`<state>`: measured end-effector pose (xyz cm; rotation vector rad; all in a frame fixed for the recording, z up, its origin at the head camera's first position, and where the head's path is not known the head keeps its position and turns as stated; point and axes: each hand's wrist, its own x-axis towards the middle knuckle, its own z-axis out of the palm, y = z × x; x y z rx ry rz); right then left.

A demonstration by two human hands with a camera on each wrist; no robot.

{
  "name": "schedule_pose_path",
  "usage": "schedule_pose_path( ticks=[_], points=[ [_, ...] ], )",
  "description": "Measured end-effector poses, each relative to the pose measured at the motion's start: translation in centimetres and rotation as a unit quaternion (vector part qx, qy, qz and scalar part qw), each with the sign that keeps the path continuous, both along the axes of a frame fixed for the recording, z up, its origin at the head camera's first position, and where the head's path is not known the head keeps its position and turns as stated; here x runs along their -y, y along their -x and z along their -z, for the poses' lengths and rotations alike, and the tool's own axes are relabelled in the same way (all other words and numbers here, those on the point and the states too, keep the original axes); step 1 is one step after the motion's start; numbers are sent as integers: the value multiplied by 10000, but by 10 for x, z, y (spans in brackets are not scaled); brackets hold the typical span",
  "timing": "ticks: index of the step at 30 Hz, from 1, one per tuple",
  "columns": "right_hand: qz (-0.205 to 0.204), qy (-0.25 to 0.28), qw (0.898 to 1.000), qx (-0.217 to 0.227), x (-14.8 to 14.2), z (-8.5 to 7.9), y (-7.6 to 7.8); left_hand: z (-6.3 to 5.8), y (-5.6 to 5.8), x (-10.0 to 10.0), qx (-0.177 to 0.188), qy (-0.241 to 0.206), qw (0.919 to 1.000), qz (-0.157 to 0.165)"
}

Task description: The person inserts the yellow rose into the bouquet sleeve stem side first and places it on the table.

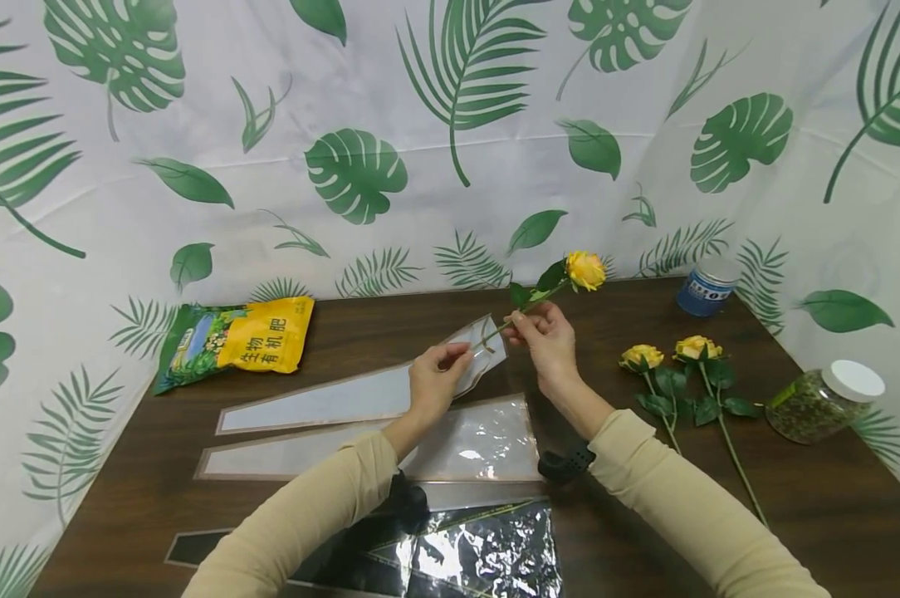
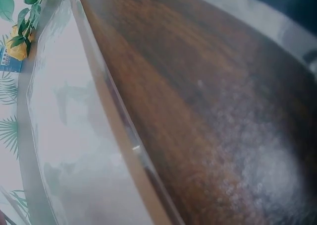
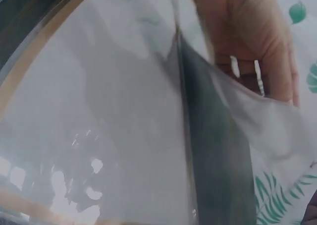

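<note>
A yellow rose (image 1: 586, 271) with green leaves is tilted toward the upper right, its stem pinched between the thumb and fingers of my right hand (image 1: 550, 345). My left hand (image 1: 433, 386) pinches the edge of a long, tapered white flower sleeve (image 1: 330, 402) near its wide mouth. The stem's lower end lies at that mouth, between the two hands. In the left wrist view the rose (image 2: 19, 42) shows at the upper left, beside a pale sleeve (image 2: 84, 131). The right wrist view has the sleeve's opening (image 3: 215, 121) spread, with fingers behind its edge.
A second white sleeve (image 1: 487, 440) and glossy black sleeves (image 1: 487, 548) lie nearer me. To the right are two yellow roses (image 1: 698, 348), a jar with a white lid (image 1: 824, 403) and a blue-labelled tub (image 1: 707, 286). A yellow-green bag (image 1: 233, 342) lies back left.
</note>
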<state>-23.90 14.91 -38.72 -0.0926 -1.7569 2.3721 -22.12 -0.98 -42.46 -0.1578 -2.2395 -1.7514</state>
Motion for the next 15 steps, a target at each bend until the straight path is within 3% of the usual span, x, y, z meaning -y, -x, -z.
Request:
schedule_pose_path(
  ticks=[4, 8, 15],
  points=[
    [-224, 539, 9980, 238, -1, -2, 1, 0, 0, 0, 3, 21, 10000, -13],
    [-134, 845, 9958, 321, -2, -3, 2, 1, 1, 0, 71, 22, 10000, -4],
    [322, 643, 9974, -4, -3, -2, 5, -1, 2, 0, 114, -52, 9999, -3]
  ],
)
